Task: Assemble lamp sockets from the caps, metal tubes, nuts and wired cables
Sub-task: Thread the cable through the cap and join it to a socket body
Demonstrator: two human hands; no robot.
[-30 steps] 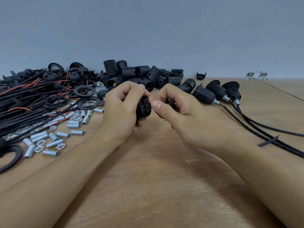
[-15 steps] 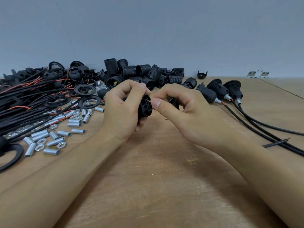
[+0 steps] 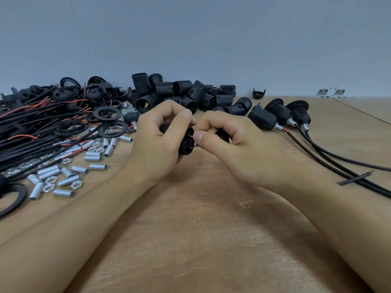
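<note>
My left hand point(image 3: 157, 142) grips a black socket insert point(image 3: 186, 141) above the middle of the wooden table, its holed face turned to the right. My right hand point(image 3: 234, 144) pinches a thin red wire point(image 3: 192, 136) at that face, and a black wire end runs into the insert just below. A black cap point(image 3: 222, 135) sits partly hidden behind the right fingers. Metal tubes point(image 3: 63, 173) and nuts point(image 3: 77, 184) lie scattered at the left. Wired cables point(image 3: 31, 125) are piled at the far left.
Black threaded socket shells point(image 3: 182, 92) are heaped at the back. Black rings point(image 3: 106, 113) lie near the cable pile. Three assembled sockets point(image 3: 279, 115) with cables point(image 3: 330, 163) trail off to the right. A loose cap point(image 3: 258, 94) and small metal brackets point(image 3: 331, 92) sit at the back.
Both hands have stayed together with only small finger movements at the insert's face. The view has shifted slightly.
</note>
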